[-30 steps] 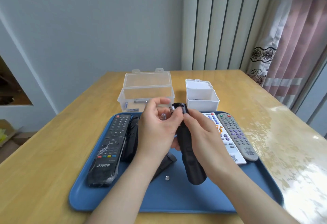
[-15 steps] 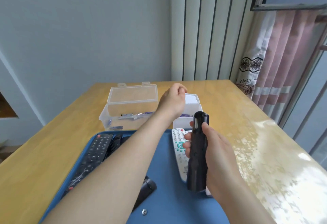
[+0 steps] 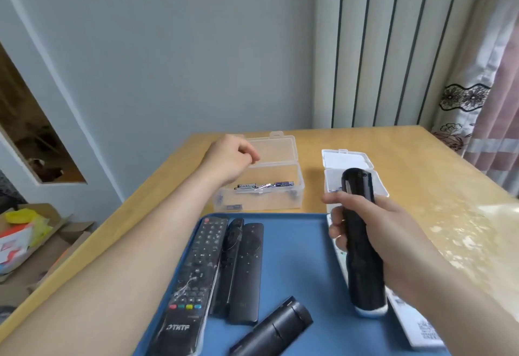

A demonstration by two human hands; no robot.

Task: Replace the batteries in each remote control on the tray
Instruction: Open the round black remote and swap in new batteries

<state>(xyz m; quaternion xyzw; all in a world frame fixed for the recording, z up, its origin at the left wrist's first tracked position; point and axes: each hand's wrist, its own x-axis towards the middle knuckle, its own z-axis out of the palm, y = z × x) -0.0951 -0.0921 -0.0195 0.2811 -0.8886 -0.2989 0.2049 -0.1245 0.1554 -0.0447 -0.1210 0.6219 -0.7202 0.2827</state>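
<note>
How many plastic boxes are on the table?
2. A clear box with batteries sits beyond the tray, below the left hand; a white box stands right of it, behind the held black remote.

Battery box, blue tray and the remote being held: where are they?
battery box (image 3: pixel 269 201), head view, on its clear front wall.
blue tray (image 3: pixel 297 257), head view, on its bare floor.
held remote (image 3: pixel 358 187), head view, on its upper end.

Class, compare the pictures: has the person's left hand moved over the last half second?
Yes. The left hand has gone leftward, from above the white box to above the clear battery box.
</note>
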